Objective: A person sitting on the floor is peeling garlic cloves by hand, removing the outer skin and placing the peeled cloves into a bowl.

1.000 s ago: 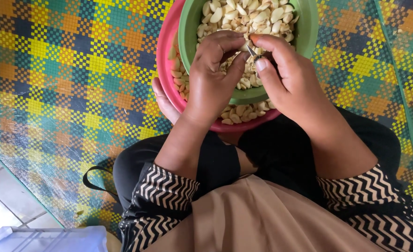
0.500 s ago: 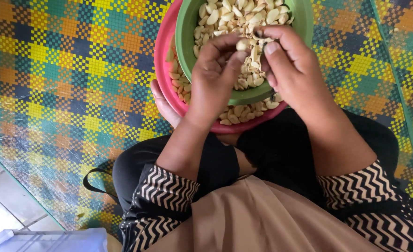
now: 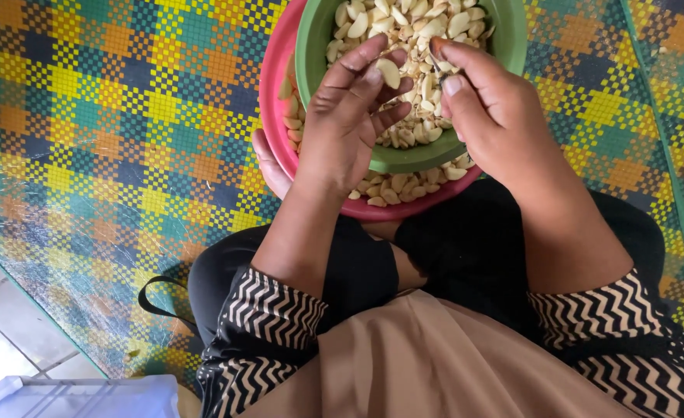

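Note:
A green bowl heaped with peeled pale garlic cloves sits inside a pink bowl, which holds more cloves along its near side. Both stand on the mat in front of my crossed legs. My left hand is over the green bowl's near left side, pinching one pale clove between thumb and fingers. My right hand hovers just to the right, thumb and forefinger closed on what looks like a small knife, mostly hidden by the fingers.
A woven mat checked in yellow, green, orange and blue covers the floor. White tiles and a pale blue plastic box lie at the lower left. A black strap loop lies by my left knee.
Both hands have risen slightly and drawn apart over the green bowl. The left hand now holds a clean clove clear of the right hand's fingers.

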